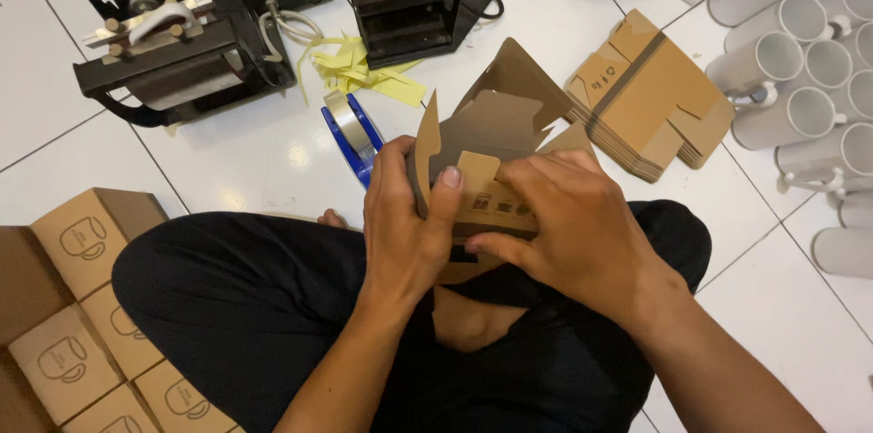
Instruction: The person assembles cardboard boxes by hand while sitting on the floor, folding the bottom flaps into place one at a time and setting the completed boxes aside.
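Right at the centre of the head view, a half-folded brown cardboard box (pixel 486 137) sits above the person's crossed legs, gripped by both hands. The left hand (pixel 405 224) wraps the box's left wall, its fingers (pixel 447 187) closed around the edge with the thumb pressing on the front face. The right hand (pixel 568 224) lies over the lower front of the box, fingers curled down on a small flap (pixel 477 171); open flaps stick up toward 12 o'clock, past the fingertips. Small dark printed symbols show on the front panel just below the flap.

At 2 o'clock from the box, a stack of flat brown box blanks (pixel 641 96) lies on the white tiled floor (pixel 227 160). Farther at 3 o'clock, white mugs (pixel 800 60) lie on their sides in rows. At 10 o'clock, just beside the left hand, stands a blue tape dispenser (pixel 350 128), with yellow paper strips (pixel 355 69) beyond it. At 11 and 12 o'clock are two black press machines (pixel 182 33). At 8 o'clock, closed brown boxes (pixel 86 242) with a mug outline printed on each sit packed in a larger carton.
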